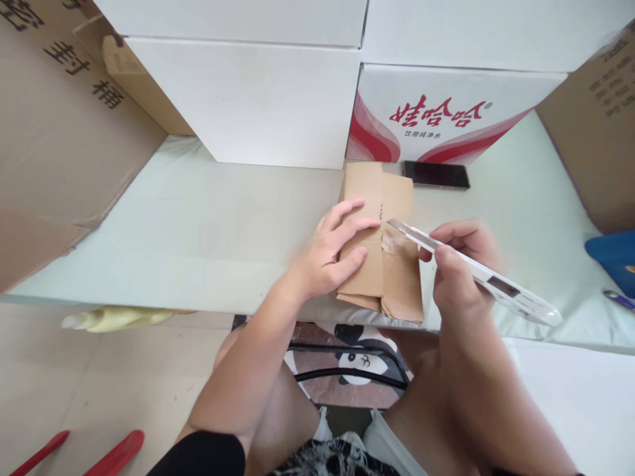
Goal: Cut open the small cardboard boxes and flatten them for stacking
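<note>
A small brown cardboard box lies near the front edge of the covered table. Across its left flap my left hand rests with the fingers spread, pressing on the cardboard without gripping it. My right hand is closed around a white utility knife. The knife's blade is out, and its tip points left toward the seam between the box flaps, close to my left fingertips. Torn paper shows along that seam. Whether the tip touches the cardboard, I cannot tell.
A black phone lies behind the box, against a white and red carton. White boxes stand at the back. Large brown cartons flank the table at left and right. A blue item sits at the right.
</note>
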Action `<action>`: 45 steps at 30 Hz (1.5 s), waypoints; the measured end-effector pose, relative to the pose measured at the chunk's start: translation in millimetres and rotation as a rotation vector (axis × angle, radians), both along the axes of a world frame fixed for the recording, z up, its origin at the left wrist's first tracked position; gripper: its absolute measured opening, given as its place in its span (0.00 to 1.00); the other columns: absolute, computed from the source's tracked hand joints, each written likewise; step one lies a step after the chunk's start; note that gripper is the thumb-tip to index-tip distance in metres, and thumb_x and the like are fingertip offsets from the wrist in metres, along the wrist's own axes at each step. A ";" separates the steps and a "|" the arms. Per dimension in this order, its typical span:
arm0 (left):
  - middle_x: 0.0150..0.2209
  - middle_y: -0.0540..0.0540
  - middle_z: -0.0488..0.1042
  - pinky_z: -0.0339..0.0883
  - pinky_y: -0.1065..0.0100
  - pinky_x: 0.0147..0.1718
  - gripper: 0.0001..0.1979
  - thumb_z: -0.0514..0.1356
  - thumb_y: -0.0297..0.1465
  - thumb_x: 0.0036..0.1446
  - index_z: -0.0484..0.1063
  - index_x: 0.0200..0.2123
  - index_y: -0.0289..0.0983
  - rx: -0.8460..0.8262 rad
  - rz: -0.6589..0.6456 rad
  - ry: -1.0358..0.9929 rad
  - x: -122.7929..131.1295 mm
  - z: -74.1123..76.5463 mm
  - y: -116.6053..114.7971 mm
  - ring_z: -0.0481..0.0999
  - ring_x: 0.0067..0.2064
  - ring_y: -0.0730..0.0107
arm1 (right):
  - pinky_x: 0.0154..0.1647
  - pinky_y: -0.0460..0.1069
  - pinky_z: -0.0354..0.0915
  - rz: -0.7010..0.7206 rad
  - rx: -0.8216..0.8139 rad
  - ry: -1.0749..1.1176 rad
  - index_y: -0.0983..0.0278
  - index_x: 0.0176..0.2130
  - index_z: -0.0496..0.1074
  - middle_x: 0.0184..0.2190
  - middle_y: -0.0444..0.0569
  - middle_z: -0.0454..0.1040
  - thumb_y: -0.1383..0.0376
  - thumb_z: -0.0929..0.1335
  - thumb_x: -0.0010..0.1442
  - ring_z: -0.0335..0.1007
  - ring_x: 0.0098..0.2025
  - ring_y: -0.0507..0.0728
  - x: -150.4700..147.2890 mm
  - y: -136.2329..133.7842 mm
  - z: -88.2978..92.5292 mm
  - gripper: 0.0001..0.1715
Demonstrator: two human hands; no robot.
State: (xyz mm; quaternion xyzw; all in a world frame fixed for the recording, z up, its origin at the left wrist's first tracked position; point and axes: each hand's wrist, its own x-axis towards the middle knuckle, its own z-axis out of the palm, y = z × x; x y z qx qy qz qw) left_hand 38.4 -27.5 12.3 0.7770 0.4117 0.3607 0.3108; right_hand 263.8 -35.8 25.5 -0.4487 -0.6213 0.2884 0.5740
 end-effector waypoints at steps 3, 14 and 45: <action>0.73 0.35 0.57 0.53 0.45 0.75 0.25 0.52 0.46 0.70 0.71 0.62 0.39 0.002 -0.005 -0.006 0.0 0.2 -0.2 0.58 0.75 0.48 | 0.29 0.51 0.63 -0.025 0.024 0.079 0.60 0.38 0.72 0.26 0.40 0.71 0.61 0.70 0.60 0.69 0.26 0.53 -3.9 1.6 1.0 0.06; 0.73 0.36 0.57 0.53 0.46 0.75 0.26 0.52 0.47 0.70 0.70 0.63 0.41 -0.014 -0.003 0.005 -0.5 0.1 0.0 0.57 0.76 0.50 | 0.25 0.49 0.60 -0.060 0.035 0.130 0.59 0.39 0.70 0.27 0.39 0.68 0.59 0.70 0.60 0.67 0.24 0.52 -6.5 4.0 1.8 0.09; 0.73 0.35 0.57 0.53 0.45 0.75 0.24 0.53 0.44 0.69 0.70 0.62 0.40 -0.025 -0.008 -0.019 0.1 0.6 -1.0 0.58 0.75 0.49 | 0.21 0.47 0.59 -0.252 -0.189 0.195 0.57 0.45 0.61 0.39 0.44 0.77 0.43 0.69 0.63 0.68 0.19 0.48 7.9 33.6 -33.6 0.25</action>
